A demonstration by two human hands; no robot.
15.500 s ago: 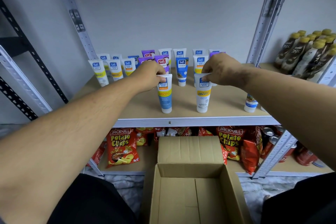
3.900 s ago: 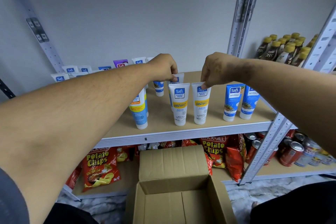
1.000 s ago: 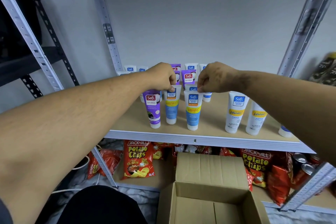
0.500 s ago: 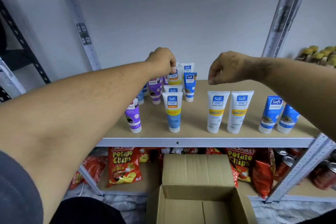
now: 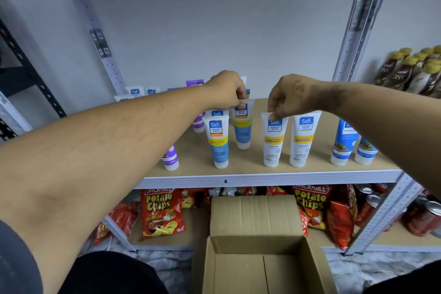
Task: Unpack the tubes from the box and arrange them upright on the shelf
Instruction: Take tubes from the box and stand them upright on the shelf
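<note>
Several Safi tubes stand cap-down on the wooden shelf [image 5: 262, 170]. My left hand [image 5: 226, 89] pinches the top of a blue and white tube [image 5: 242, 126] in the second row. My right hand [image 5: 290, 96] pinches the top edge of a white Vitamin C tube [image 5: 273, 143] in the front row. Beside that one stands a matching white tube [image 5: 301, 141], and a blue and white tube [image 5: 218, 143] stands front left. Two blue tubes [image 5: 344, 143] stand at the right, and a purple tube [image 5: 170, 157] is partly hidden behind my left forearm. The cardboard box [image 5: 260, 267] sits open below, its inside showing no tubes.
Grey metal uprights [image 5: 358, 19] frame the shelf. Brown bottles with yellow caps [image 5: 415, 69] stand on the neighbouring shelf at right. Potato chip bags [image 5: 160, 215] and drink cans [image 5: 429, 217] fill the lower shelf behind the box.
My right hand has come down from hovering and now pinches the white Vitamin C tube. My left hand holds a blue and white tube in the second row. The camera has shifted slightly.
</note>
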